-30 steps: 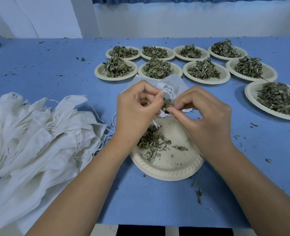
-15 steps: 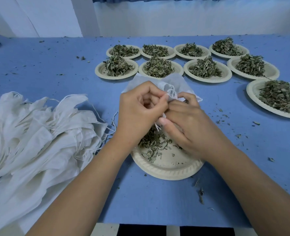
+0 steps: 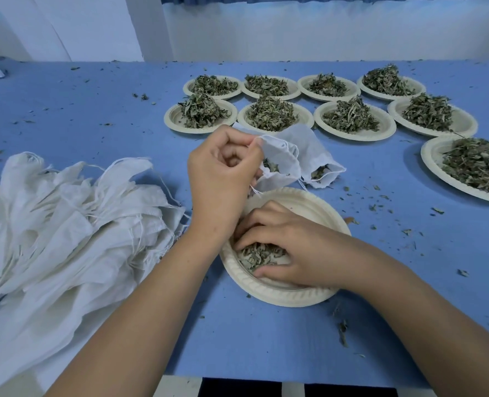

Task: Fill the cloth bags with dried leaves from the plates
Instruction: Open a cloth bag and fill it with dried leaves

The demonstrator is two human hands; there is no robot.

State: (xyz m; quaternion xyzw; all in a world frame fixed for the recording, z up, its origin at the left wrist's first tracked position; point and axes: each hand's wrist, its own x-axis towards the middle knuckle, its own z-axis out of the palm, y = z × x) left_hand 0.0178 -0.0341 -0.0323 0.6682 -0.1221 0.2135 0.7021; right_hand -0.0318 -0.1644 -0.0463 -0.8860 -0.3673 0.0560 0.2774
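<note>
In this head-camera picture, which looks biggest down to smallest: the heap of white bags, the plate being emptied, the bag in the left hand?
1. heap of white bags, clearly largest.
2. plate being emptied.
3. held bag, pinched by the left hand: smallest, though bunched and partly hidden.

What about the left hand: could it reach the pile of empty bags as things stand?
Probably yes for reach: the pile lies close beside the left hand, with nothing between. But that hand pinches the open bag, so it would have to let go first.
</note>
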